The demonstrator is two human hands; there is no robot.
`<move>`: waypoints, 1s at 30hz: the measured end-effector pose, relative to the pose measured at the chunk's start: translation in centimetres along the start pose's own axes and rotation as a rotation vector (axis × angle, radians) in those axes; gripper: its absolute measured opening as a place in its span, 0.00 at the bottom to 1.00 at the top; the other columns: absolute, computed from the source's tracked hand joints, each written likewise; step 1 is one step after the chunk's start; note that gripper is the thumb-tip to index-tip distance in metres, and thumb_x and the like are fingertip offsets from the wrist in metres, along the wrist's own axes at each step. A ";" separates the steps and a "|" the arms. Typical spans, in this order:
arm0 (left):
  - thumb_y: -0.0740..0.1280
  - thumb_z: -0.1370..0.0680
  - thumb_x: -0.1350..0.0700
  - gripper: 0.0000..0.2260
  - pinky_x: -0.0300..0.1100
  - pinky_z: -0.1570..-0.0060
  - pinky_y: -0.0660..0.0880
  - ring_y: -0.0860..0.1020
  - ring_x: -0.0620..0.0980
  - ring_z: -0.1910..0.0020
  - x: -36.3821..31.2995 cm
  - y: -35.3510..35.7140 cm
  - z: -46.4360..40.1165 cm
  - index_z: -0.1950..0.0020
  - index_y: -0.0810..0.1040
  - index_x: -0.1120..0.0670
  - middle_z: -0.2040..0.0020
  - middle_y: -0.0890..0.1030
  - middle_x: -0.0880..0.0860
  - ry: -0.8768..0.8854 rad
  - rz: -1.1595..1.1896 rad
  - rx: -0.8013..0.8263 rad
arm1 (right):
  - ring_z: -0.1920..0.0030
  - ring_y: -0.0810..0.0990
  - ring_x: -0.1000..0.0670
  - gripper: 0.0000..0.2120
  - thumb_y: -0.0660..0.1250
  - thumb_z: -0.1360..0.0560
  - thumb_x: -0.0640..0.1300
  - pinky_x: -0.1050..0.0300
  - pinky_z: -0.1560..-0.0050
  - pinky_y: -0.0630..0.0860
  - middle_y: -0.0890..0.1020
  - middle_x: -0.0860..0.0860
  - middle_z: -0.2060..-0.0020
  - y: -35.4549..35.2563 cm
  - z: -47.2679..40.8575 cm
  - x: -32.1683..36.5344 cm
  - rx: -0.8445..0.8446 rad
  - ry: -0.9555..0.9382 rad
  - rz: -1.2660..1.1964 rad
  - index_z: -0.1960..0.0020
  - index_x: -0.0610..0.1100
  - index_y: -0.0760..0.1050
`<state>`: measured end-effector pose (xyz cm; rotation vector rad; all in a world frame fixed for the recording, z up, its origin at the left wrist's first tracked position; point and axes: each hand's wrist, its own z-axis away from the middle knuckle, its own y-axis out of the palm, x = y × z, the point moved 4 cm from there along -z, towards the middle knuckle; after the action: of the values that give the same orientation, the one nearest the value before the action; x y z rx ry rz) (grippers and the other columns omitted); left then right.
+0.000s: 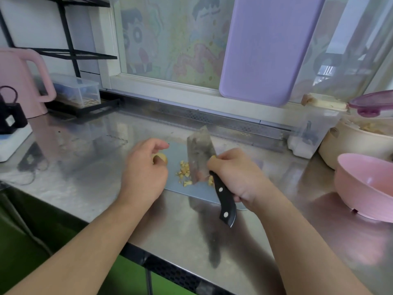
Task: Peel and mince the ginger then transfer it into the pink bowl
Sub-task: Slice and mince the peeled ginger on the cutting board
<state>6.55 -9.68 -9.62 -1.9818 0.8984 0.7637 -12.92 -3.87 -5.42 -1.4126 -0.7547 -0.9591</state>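
Right hand [238, 177] gripping cleaver [201, 154] handle, blade resting among minced ginger [185, 172] on cutting board [180, 188]. Left hand [146, 171] pinching ginger chunk [160, 159] (fingers curled). Pink bowl [365, 186] sitting well right.

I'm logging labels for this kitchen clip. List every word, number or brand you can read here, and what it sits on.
None can be read.
Window film: cartoon drawings only, no legible words.
Black box: a small white tag, too blurred to read.
Cream pot: a dark mark near the rim, too small to read.
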 end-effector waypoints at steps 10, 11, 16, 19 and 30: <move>0.68 0.22 0.62 0.19 0.41 0.34 0.68 0.74 0.53 0.32 1.2 1.1 -0.5 0.31 0.79 0.51 0.31 0.77 0.50 -0.055 -0.238 0.129 | 0.85 0.61 0.51 0.16 0.62 0.20 0.39 0.67 0.78 0.57 0.67 0.54 0.86 3.0 0.7 0.0 0.131 0.062 0.107 0.67 0.41 0.70; 0.68 0.22 0.62 0.19 0.40 0.35 0.67 0.74 0.52 0.32 1.1 1.1 -0.4 0.32 0.80 0.52 0.31 0.77 0.50 -0.056 -0.233 0.129 | 0.87 0.61 0.51 0.16 0.62 0.20 0.39 0.69 0.79 0.57 0.67 0.54 0.86 2.7 0.7 -0.1 0.117 0.075 0.097 0.66 0.41 0.71; 0.70 0.22 0.59 0.18 0.36 0.39 0.66 0.75 0.50 0.33 0.8 0.9 -0.1 0.32 0.78 0.50 0.32 0.76 0.48 -0.082 -0.209 0.143 | 0.86 0.63 0.50 0.10 0.66 0.24 0.41 0.68 0.81 0.59 0.68 0.48 0.82 1.1 -0.3 -0.6 0.008 0.062 0.179 0.64 0.41 0.77; 0.70 0.23 0.57 0.20 0.43 0.38 0.74 0.78 0.53 0.37 0.8 1.0 -0.1 0.31 0.78 0.49 0.33 0.76 0.48 -0.098 -0.183 0.174 | 0.85 0.62 0.49 0.09 0.67 0.26 0.41 0.68 0.80 0.58 0.67 0.48 0.81 0.3 -0.5 -0.7 0.006 0.081 0.191 0.65 0.41 0.78; 0.67 0.19 0.52 0.26 0.49 0.31 0.69 0.69 0.57 0.27 0.4 1.6 -0.1 0.21 0.68 0.52 0.26 0.73 0.52 -0.092 -0.395 0.285 | 0.85 0.61 0.49 0.14 0.66 0.24 0.43 0.68 0.81 0.59 0.66 0.50 0.82 1.1 -0.6 -0.8 0.038 0.038 0.222 0.60 0.32 0.77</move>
<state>5.48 -10.58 -10.52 -1.7772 0.5049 0.4675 -12.34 -4.45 -6.69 -1.4083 -0.5714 -0.7931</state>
